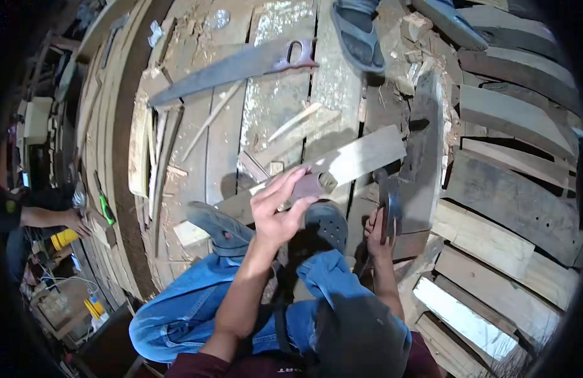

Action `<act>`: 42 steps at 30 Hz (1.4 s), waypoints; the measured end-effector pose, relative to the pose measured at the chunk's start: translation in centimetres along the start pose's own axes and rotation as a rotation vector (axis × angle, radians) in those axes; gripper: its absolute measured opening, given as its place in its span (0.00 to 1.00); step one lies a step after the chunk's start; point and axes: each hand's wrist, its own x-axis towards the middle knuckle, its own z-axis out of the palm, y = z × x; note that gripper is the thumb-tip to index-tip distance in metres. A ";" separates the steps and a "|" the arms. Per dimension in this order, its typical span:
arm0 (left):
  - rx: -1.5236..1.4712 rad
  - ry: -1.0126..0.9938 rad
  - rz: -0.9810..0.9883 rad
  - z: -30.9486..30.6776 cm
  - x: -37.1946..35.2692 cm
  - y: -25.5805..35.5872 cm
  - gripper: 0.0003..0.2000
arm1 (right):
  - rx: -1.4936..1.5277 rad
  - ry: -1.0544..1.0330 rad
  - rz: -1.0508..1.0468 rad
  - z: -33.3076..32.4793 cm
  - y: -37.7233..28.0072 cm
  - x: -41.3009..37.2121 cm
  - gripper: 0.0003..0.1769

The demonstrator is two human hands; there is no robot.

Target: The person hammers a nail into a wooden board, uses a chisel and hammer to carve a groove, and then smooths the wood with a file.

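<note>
My left hand (277, 211) holds a short, dark reddish-brown cylindrical piece (308, 186) between fingers and thumb, its greenish-brown end facing right. Beneath it a long pale wooden board (367, 153) lies slantwise across the floor, near my shoes. To the right, my right hand (376, 233) is closed round a dark tool (391, 205) with a rounded, shiny body; its exact kind is unclear. A handsaw (222, 71) with a purplish handle lies flat on the planks beyond both hands.
Wooden planks (493, 227) are stacked on the right. Thin strips (165, 157) and long beams (118, 107) lie left. A person's sandalled foot (357, 34) stands at the top. Another person's hand (74, 220) is near a green-handled tool (107, 209) at far left.
</note>
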 end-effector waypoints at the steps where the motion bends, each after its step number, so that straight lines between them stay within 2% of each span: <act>1: -0.073 0.006 0.017 -0.3 0.4 0.8 0.22 | 0.027 -0.034 -0.007 0.1 0.9 0.2 0.21; 2: -0.100 0.025 0.030 -0.5 0.6 1.3 0.22 | 0.051 -0.072 -0.011 0.2 1.9 0.4 0.21; 4: -0.158 0.069 0.054 -0.9 1.0 2.0 0.22 | -0.142 -0.046 -0.154 0.5 3.2 0.4 0.21; 5: -0.168 0.085 0.132 -1.1 1.3 2.1 0.22 | -0.140 -0.130 -0.224 0.2 3.3 0.3 0.21; 8: -0.122 0.090 0.177 -2.1 1.8 3.8 0.24 | -0.157 -0.131 -0.434 1.0 1.4 0.0 0.21; 10: -0.151 0.149 0.202 -2.0 2.1 4.7 0.22 | -0.291 -0.086 -0.669 1.2 -0.1 -0.3 0.20; 14: -0.091 0.173 0.302 -2.5 2.6 5.1 0.22 | -0.319 -0.067 -0.574 0.8 0.6 -0.5 0.17; 15: -0.046 0.196 0.330 -2.6 2.9 5.5 0.22 | -0.240 -0.063 -0.616 0.9 1.6 -0.1 0.17; 18: -0.072 0.156 0.202 -3.4 2.5 6.0 0.20 | -0.321 -0.062 -0.571 -0.6 2.7 0.4 0.14; 19: -0.087 0.122 0.172 -3.9 2.6 6.9 0.22 | -0.316 -0.102 -0.433 -0.7 1.4 0.5 0.11; 20: -0.034 0.148 0.107 -4.3 2.4 8.3 0.17 | -0.162 -0.062 -0.391 -0.6 0.3 0.4 0.10; 22: -0.452 0.171 -0.178 -4.3 1.7 8.9 0.17 | 0.130 -0.024 -0.280 0.4 -2.9 -0.1 0.11; 25: -1.238 0.320 -0.417 -6.4 2.9 12.7 0.30 | 0.075 -0.101 -0.398 2.2 -10.9 -2.0 0.12; 26: -1.320 0.368 -0.408 -7.2 2.8 13.5 0.28 | 0.060 -0.119 -0.440 2.9 -13.6 -3.0 0.12; 28: -1.027 0.448 -0.469 -8.0 2.0 13.8 0.27 | 0.080 -0.198 -0.519 4.2 -16.8 -3.5 0.13; 29: -1.023 0.480 -0.423 -7.9 1.6 14.5 0.25 | 0.121 -0.276 -0.562 4.6 -17.8 -3.3 0.13; 31: -0.899 0.424 -0.373 -8.1 0.5 15.2 0.20 | 0.010 -0.294 -0.725 7.3 -21.3 -7.8 0.12; 33: -0.722 0.382 -0.282 -8.7 -0.1 17.5 0.17 | -0.191 -0.317 -0.776 7.7 -23.2 -7.5 0.17; 34: -0.647 0.385 -0.231 -9.3 0.0 18.6 0.16 | -0.195 -0.381 -0.798 9.1 -24.3 -9.0 0.18; 35: -0.699 0.408 -0.177 -9.6 -0.2 19.3 0.16 | -0.198 -0.446 -0.818 10.5 -25.5 -10.5 0.20; 36: -0.736 0.513 -0.036 -8.4 0.1 17.9 0.18 | -0.200 -0.511 -0.836 11.8 -26.7 -12.0 0.22; 38: -0.735 0.508 -0.200 -9.9 -0.4 18.1 0.20 | -0.228 -0.771 -0.976 14.7 -28.3 -13.0 0.19; 39: -0.833 0.461 -0.234 -11.1 -1.1 18.1 0.20 | -0.210 -0.783 -0.937 16.7 -28.3 -13.2 0.15; 40: -0.874 0.478 -0.199 -12.2 -1.4 17.5 0.19 | -0.204 -0.853 -0.856 18.4 -28.2 -11.9 0.16; 42: -0.971 0.467 -0.157 -12.9 -1.7 15.1 0.18 | -0.481 -0.758 -0.880 22.0 -28.9 -13.9 0.14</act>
